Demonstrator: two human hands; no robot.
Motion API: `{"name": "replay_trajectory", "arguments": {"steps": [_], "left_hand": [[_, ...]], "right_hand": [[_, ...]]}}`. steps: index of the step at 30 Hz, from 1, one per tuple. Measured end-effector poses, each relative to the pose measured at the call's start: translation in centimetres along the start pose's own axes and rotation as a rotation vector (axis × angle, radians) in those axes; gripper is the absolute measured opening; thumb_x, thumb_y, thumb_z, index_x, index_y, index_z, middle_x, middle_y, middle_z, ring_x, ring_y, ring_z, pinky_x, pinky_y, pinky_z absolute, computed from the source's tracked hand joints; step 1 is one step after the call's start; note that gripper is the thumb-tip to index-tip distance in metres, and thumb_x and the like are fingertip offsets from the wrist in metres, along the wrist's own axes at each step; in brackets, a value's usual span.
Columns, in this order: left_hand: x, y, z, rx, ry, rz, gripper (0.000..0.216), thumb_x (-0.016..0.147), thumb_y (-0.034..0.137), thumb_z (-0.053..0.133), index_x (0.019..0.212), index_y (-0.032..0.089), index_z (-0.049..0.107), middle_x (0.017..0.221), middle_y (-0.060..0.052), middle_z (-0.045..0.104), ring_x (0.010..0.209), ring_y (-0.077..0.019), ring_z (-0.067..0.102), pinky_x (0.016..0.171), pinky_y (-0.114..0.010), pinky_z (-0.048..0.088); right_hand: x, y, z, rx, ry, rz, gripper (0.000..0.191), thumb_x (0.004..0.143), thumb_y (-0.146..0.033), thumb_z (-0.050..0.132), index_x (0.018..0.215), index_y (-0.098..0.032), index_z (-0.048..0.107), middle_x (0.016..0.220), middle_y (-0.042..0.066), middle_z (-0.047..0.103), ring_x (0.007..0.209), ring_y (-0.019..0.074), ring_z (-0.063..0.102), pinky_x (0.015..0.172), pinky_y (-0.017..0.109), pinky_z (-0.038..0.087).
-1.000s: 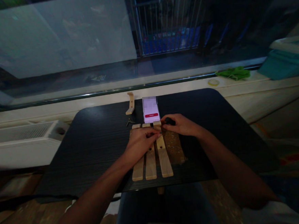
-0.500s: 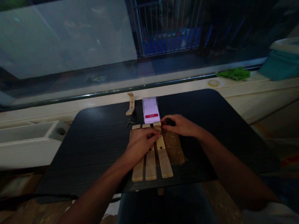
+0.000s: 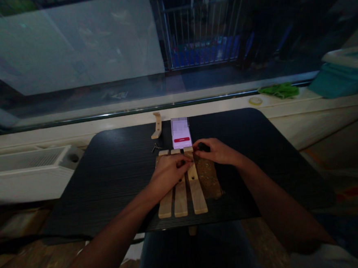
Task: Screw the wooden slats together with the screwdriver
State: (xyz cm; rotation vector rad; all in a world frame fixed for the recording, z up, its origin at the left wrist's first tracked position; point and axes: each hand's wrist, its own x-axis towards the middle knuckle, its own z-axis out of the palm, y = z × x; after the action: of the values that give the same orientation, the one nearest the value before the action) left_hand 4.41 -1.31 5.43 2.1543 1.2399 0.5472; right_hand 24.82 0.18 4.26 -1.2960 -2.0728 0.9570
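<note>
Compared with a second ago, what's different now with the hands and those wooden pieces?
Nothing visibly moved, was picked up or let go; only the camera view shifted slightly. The left hand stays at the right slat, the right hand around a dark handle.

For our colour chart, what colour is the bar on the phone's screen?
The bar is red, shown in the head view.

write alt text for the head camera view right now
A person's left hand is over three wooden slats at a black table, while the right hand holds a dark object. Beyond are a lit phone, what look like screws and another wooden piece.
</note>
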Motion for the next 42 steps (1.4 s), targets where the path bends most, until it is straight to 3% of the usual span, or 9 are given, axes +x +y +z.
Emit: {"name": "replay_trajectory", "arguments": {"steps": [16, 22, 31, 42], "left_hand": [[-0.6, -0.3, -0.3, 0.042, 0.039, 0.078, 0.016, 0.081, 0.021, 0.06, 0.085, 0.018, 0.075, 0.065, 0.0, 0.067, 0.057, -0.0122, 0.058, 0.061, -0.026, 0.046], [-0.5, -0.1, -0.3, 0.02, 0.03, 0.093, 0.015, 0.082, 0.018, 0.061, 0.088, 0.019, 0.075, 0.071, -0.001, 0.071, 0.063, -0.0135, 0.062, 0.069, -0.028, 0.05], [-0.5, -0.3, -0.2, 0.014, 0.032, 0.102, 0.013, 0.083, 0.016, 0.064, 0.089, 0.018, 0.075, 0.074, -0.001, 0.073, 0.067, -0.0139, 0.065, 0.074, -0.028, 0.051], [-0.3, -0.6, 0.1, 0.022, 0.04, 0.095, 0.014, 0.083, 0.019, 0.064, 0.089, 0.017, 0.076, 0.072, -0.002, 0.072, 0.067, -0.0151, 0.065, 0.074, -0.031, 0.052]], "right_hand": [[0.0, 0.3, 0.0, -0.003, 0.0, 0.023, 0.02, 0.083, -0.026, 0.058, 0.098, -0.017, 0.066, 0.096, 0.007, 0.071, 0.086, 0.0173, 0.065, 0.078, 0.032, 0.048], [0.1, 0.2, 0.6, 0.038, 0.03, 0.006, 0.029, 0.079, -0.035, 0.065, 0.103, -0.018, 0.067, 0.096, 0.006, 0.072, 0.085, 0.017, 0.064, 0.076, 0.031, 0.047], [0.3, -0.6, 0.9, -0.082, 0.08, 0.043, 0.01, 0.079, -0.023, 0.065, 0.087, -0.017, 0.069, 0.09, 0.005, 0.073, 0.083, 0.0171, 0.065, 0.076, 0.03, 0.044], [0.2, -0.8, 0.9, -0.114, 0.087, 0.073, 0.008, 0.079, -0.022, 0.066, 0.086, -0.017, 0.068, 0.086, 0.005, 0.072, 0.078, 0.0161, 0.063, 0.071, 0.029, 0.044]]}}
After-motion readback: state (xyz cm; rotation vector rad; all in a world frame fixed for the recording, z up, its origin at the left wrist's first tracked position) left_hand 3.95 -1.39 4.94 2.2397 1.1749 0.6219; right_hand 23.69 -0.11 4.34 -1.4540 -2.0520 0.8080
